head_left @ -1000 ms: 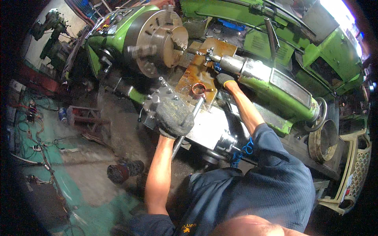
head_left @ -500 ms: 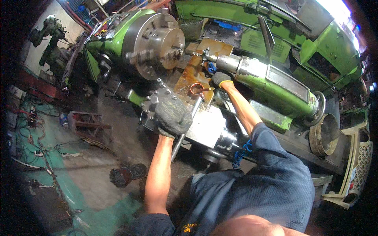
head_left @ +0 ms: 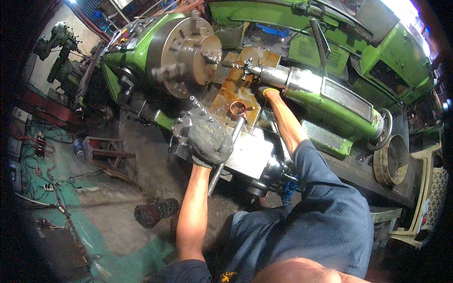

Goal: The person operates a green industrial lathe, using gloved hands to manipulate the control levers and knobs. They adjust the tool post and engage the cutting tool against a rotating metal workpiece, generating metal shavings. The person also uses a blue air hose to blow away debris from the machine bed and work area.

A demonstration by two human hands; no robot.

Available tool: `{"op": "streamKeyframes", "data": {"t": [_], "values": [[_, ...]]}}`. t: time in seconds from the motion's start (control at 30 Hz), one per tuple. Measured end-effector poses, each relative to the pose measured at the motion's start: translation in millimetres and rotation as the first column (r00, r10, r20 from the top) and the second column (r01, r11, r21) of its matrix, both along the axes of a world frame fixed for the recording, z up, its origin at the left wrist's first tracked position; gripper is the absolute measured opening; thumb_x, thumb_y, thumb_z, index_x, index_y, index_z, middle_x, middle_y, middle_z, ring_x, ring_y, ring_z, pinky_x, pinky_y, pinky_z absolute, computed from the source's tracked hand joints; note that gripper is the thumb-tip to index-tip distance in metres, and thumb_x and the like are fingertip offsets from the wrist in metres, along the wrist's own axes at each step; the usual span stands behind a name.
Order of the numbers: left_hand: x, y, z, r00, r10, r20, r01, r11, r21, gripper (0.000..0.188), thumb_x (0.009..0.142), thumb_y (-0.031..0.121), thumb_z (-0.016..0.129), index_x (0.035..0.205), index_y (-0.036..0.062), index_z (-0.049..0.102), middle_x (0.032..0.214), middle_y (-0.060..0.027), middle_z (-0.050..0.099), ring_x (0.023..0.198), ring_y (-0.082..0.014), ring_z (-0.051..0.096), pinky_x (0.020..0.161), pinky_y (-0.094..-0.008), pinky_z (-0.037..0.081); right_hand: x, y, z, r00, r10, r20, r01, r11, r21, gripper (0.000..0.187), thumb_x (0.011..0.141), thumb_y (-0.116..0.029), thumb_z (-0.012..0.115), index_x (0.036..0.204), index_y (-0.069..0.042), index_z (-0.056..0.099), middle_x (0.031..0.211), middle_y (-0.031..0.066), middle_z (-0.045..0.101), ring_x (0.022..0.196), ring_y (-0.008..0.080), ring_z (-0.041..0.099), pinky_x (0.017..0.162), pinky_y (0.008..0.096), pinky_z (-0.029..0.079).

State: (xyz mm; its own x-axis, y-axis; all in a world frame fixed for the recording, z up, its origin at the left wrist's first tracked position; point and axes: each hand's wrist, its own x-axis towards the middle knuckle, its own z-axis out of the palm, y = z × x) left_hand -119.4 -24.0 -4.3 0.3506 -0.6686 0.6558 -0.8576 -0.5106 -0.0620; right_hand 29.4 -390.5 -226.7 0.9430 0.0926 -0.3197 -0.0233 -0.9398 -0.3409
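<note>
- my left hand (head_left: pixel 209 141), in a grey work glove, is wrapped shut around the tool post (head_left: pixel 191 123) and the top of its long steel handle (head_left: pixel 225 158), gripping from above for leverage.
- my right hand (head_left: pixel 267 91) reaches in under the tailstock (head_left: pixel 306 85); its fingers are blurred, so i cannot tell if they are spread or pinching.
- the copper-coloured ring (head_left: pixel 239 109) sits on the rusty carriage plate (head_left: pixel 231 94), between chuck (head_left: pixel 186 52) and tailstock, just beside my right hand.

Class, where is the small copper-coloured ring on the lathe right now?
In the head view, the copper-coloured ring sits centre frame on the rusty plate, between the gloved left hand and right hand.
</note>
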Motion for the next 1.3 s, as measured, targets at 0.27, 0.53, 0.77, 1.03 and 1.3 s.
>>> {"op": "streamKeyframes", "data": {"t": [0.27,0.53,0.77,1.03,1.3], "values": [[5.4,6.2,4.3,0.927,-0.284,-0.247,0.237,0.95,-0.201,0.021,0.075,0.028,0.07,0.066,0.016,0.056,0.067,-0.0088,0.057,0.063,-0.029,0.056,0.058,-0.041,0.043,-76.2,30.7,28.9,0.835,-0.513,0.199,0.522,0.853,0.01,0.035,0.09,-0.03,0.06,0.105,-0.002,0.074,0.104,0.0286,0.073,0.099,0.0428,0.074,0.084,0.0525,0.057],[-1.0,-15.5,36.4,0.965,-0.261,0.002,0.254,0.936,-0.244,0.022,0.068,0.02,0.072,0.059,0.017,0.053,0.06,-0.0057,0.057,0.053,-0.0274,0.057,0.052,-0.0422,0.043,-234.0,84.3,137.9,0.846,-0.508,0.16,0.508,0.86,0.04,0.037,0.093,-0.029,0.065,0.119,-0.004,0.061,0.105,0.0274,0.073,0.101,0.045,0.071,0.089,0.0555,0.055],[6.8,-6.0,12.2,0.933,-0.267,-0.243,0.242,0.962,-0.128,0.018,0.079,0.035,0.069,0.077,0.0178,0.066,0.077,-0.0066,0.063,0.076,-0.0298,0.063,0.07,-0.0466,0.047,-272.1,72.6,122.8,0.873,-0.47,0.128,0.475,0.88,-0.009,0.047,0.09,-0.032,0.069,0.127,-0.005,0.057,0.109,0.0275,0.073,0.103,0.0442,0.071,0.088,0.0558,0.055],[10.9,2.0,-5.5,0.986,-0.141,-0.092,0.13,0.985,-0.117,0.019,0.077,0.031,0.07,0.067,0.0174,0.063,0.065,-0.0067,0.06,0.064,-0.0309,0.06,0.061,-0.0459,0.045,-167.4,59.0,102.3,0.778,-0.603,0.177,0.592,0.797,0.116,0.052,0.094,-0.05,0.062,0.113,-0.001,0.064,0.102,0.0287,0.073,0.101,0.0464,0.071,0.088,0.0552,0.054],[5.6,-33.2,20.7,0.963,-0.263,-0.051,0.242,0.937,-0.252,0.021,0.068,0.027,0.073,0.06,0.0178,0.056,0.059,-0.0049,0.055,0.057,-0.0305,0.057,0.057,-0.0458,0.045,-23.9,-94.7,-84.4,0.982,-0.11,0.152,0.172,0.851,-0.496,0.035,0.099,-0.028,0.048,0.108,-0.007,0.074,0.091,0.0218,0.074,0.088,0.0416,0.073,0.081,0.0503,0.056]]}}
